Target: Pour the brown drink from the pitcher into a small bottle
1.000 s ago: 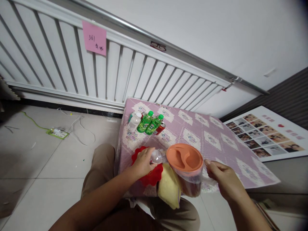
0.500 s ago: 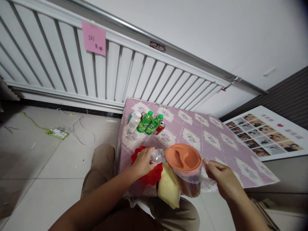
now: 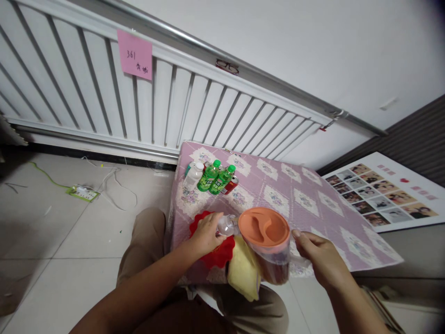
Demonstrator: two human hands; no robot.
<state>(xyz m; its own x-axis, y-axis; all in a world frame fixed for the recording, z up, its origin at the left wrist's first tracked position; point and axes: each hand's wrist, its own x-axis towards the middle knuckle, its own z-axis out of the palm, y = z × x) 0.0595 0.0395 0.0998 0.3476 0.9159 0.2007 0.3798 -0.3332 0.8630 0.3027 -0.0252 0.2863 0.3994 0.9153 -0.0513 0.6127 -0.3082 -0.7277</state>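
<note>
My left hand is wrapped round a clear plastic bottle, whose open neck points toward the pitcher's spout. Under it lies a red scalloped mat. My right hand grips the handle of a clear pitcher that has an orange lid and dark brownish liquid inside. The pitcher is tilted slightly toward the bottle, its spout right at the bottle's mouth; whether they touch I cannot tell. A folded yellow cloth hangs over the table's near edge, below the pitcher.
Two green-capped bottles, a white-capped clear bottle and a red can stand farther back on the table's floral cloth. A white radiator runs behind. A photo board leans at right; a power strip lies on the floor.
The pitcher in my right hand has shifted very slightly left toward the bottle. My left hand and the bottle have hardly moved.
</note>
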